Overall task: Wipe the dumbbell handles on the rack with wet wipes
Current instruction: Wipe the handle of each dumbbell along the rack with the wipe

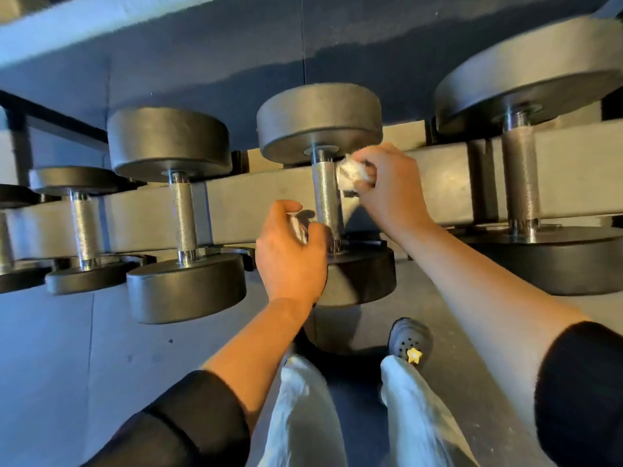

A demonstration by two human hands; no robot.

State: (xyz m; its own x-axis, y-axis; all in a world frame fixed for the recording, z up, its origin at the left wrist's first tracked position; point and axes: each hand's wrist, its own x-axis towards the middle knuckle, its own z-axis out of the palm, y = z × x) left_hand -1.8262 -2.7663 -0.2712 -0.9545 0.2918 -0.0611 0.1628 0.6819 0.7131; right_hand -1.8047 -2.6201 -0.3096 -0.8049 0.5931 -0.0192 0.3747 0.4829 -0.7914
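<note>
A row of black round-headed dumbbells lies across a grey rack [269, 197], each spanning its two rails with one head toward the wall and the other toward the person. The dumbbell being worked on [323, 136] sits mid-row; its knurled steel handle [325, 193] runs almost straight up the view, from the near head by the left hand to the far head under the dark blue wall panel [202, 62].

The neighbouring dumbbell on the left [182, 214] lies parallel and close beside it. Further left, a smaller dumbbell [82, 227] lies the same way. On the right, a much larger dumbbell [521, 183] stands well apart, its thick handle also pointing away from the person.

The right hand [387, 183] is curled round a crumpled white wet wipe [350, 175], pressing it against the right side of the handle near the far head. The left hand [290, 254] hovers at the lower end of the handle, just above the near head, its fingers curled round a second pale wad [300, 229] that looks like another wipe; whether it touches the steel cannot be told.

Below, pale trouser legs [296, 416] and a grey clog with a yellow star charm [409, 342] stand on the dark floor [438, 298].
</note>
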